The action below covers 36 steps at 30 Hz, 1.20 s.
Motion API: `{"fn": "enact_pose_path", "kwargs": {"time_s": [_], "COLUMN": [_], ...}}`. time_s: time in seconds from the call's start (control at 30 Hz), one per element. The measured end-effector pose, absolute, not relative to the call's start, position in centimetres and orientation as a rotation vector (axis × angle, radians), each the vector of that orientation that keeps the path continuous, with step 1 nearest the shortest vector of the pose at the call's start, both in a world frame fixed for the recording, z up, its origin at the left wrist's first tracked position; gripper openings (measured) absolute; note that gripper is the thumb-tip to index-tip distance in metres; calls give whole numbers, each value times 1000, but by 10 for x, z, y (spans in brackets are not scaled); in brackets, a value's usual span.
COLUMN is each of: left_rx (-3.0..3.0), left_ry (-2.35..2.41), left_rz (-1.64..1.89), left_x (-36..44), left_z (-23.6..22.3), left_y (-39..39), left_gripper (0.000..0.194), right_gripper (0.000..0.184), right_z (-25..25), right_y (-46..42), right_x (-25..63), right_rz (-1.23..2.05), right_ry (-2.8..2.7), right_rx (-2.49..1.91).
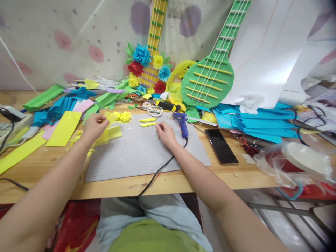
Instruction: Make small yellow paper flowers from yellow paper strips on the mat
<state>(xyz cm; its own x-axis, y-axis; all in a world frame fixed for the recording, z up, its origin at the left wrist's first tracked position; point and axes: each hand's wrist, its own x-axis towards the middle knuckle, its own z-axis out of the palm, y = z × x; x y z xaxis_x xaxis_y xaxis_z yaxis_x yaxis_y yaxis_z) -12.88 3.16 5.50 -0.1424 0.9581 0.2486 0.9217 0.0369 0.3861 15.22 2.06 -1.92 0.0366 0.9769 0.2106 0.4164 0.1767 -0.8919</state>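
Observation:
My left hand point(95, 128) is closed, its thumb and fingers curled together over loose yellow crepe paper pieces point(114, 133) at the left edge of the mat. Whether it grips anything is hidden. Just beyond it lies a yellow paper flower point(123, 117). My right hand point(165, 134) rests on the grey cutting mat point(131, 157) with its fingers curled in. Its fingertips are close by the right end of a folded yellow paper strip point(148, 124); a second yellow strip point(147, 120) lies behind that one. What the right fingers pinch, if anything, does not show.
Right of my right hand stand a blue glue gun point(181, 124), its cord crossing the mat, and a phone point(221, 146). Scissors point(152, 109) and a yellow-black cutter point(168, 105) lie behind. Yellow point(154, 45) and green point(208, 82) paper instruments lean at the back. Blue paper point(257, 120) is stacked right.

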Motion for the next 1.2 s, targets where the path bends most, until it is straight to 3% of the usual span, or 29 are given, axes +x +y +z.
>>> {"fn": "enact_pose_path", "kwargs": {"time_s": [0.17,0.3,0.57,0.77,1.0,1.2], "left_rx": [2386,2530,2661,2504,2497,2765], "left_ry": [2267,2344,1774,2109,2162,1548], "left_rz": [652,334,366,197,616,538], "left_x": [-133,-136,-140,-131,-94,-17], "left_z": [56,46,30,23,25,10], "left_y": [30,26,12,6,6,0], "left_gripper": [18,22,40,26,26,19], "right_gripper": [20,19,19,18,16,51], "right_z": [-21,-19,-13,-12,-12,-8], "right_y": [21,20,17,16,17,8], "right_x": [152,151,151,150,152,158], "right_rz": [745,736,752,775,774,696], "right_ry": [-1552,-1573,-1601,-1596,-1562,-1775], "right_rx": [-1391,-1405,-1400,-1394,-1375,-1207]}}
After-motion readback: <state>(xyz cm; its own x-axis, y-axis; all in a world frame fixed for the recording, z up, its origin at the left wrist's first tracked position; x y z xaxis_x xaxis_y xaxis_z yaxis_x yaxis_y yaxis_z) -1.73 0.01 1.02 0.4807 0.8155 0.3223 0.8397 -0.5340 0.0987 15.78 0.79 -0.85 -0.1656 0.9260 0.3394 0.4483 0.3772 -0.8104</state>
